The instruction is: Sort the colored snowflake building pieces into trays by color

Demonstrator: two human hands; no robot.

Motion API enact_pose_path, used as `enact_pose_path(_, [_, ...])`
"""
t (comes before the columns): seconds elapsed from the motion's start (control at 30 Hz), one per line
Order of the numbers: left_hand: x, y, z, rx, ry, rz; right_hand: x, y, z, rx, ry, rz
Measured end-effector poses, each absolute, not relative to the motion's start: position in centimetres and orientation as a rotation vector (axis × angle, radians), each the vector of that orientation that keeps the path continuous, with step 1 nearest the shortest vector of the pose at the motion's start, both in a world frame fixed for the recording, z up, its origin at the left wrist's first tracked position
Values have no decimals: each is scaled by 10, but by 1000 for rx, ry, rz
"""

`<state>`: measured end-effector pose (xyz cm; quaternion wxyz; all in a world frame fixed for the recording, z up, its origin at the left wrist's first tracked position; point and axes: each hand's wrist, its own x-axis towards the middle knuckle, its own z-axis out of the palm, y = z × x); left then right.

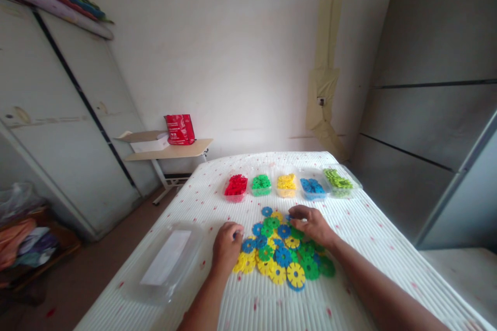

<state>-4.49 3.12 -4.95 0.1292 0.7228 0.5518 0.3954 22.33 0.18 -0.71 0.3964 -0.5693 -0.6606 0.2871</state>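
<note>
A loose pile of notched plastic snowflake discs (282, 256) in blue, green and yellow lies on the bed. My left hand (227, 247) is at the pile's left edge, its fingers curled around a blue snowflake disc (235, 235) that shows only in part. At the far right of the pile, my right hand (313, 224) has its thumb and fingers bent over the pieces. A blue disc (289, 217) shows at those fingertips, partly covered by them.
Behind the pile stand clear tubs of red (235, 185), green (261, 184), yellow (286, 185), blue (312, 188) and light green pieces (338, 181). A clear plastic lid (171, 261) with a white label lies left. A small table (174, 151) holds a red bag (180, 130).
</note>
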Motion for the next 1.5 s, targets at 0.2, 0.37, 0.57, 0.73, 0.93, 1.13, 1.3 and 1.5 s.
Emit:
enact_pose_path(0.2, [-45,32,-50,2119,1598,1148,220,-1,-5,-1424,-1843,534])
enact_pose_path(0.37, [-45,31,-50,2132,1602,1151,202,-8,-2,-1421,-2264,108])
enact_pose_path(0.57, [-45,31,-50,2128,1606,1138,197,-8,-5,-1423,-2366,56])
enact_pose_path(0.73, [-46,33,-52,2123,1588,1130,202,-7,-7,-1389,-2255,162])
enact_pose_path(0.93, [-47,36,-56,2124,1573,1192,217,-9,1,-1290,-2160,79])
enact_pose_path(1.13, [-46,35,-55,2124,1558,1190,263,16,30,-1315,-1959,-257])
enact_pose_path(1.3, [-46,34,-54,2117,1570,1186,293,47,45,-1541,-1829,-411])
enact_pose_path(1.5, [-46,34,-53,2118,1569,1155,285,38,24,-1482,-1933,-479])
